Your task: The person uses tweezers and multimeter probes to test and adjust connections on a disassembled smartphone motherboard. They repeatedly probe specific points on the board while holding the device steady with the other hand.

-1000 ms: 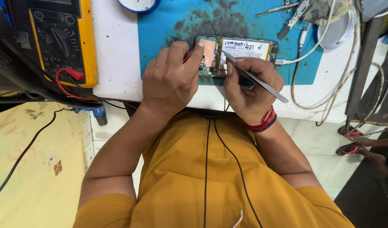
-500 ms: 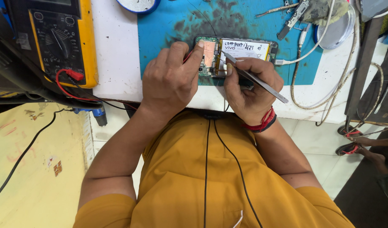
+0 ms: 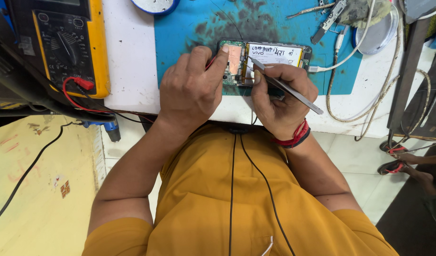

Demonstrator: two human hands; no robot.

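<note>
Far left on the desk [image 3: 128, 57] lay a yellow multimeter [image 3: 68, 45] with a red lead [image 3: 83, 84] plugged in at its lower edge, black cables running off below. A blue-rimmed round dish [image 3: 154, 5] sat cut off at the top edge. Right of that, a stained blue mat [image 3: 189, 28] carried an opened phone [image 3: 263, 61], back cover off, board [image 3: 233, 66] at its left end and a battery [image 3: 275, 54] to the right; its long axis ran left-right across the desk, parallel to the near edge. The left hand [image 3: 192, 90] was curled, fingers narrow, index tip pressed down on the board end, seemingly pinning the phone; something thin and red showed under the fingers, cannot tell what. The right hand [image 3: 282, 102] was closed in a pencil grip on metal tweezers [image 3: 284, 87], tips aimed up-left at the seam between board and battery, touching or just above it, cannot tell which. So the phone lay just ahead of both hands, and the right hand with the tool was the nearer one to the working spot, the left bracing beside it. A red wristband [image 3: 294, 137] sat on the right wrist. Further right, a white cable [image 3: 341, 54] ran from the phone's right end and looped off the mat; more metal tools [image 3: 322, 12] and a round clear lid [image 3: 376, 35] lay at top right. Sandalled feet [image 3: 398, 161] of another person showed on the floor at far right.
</note>
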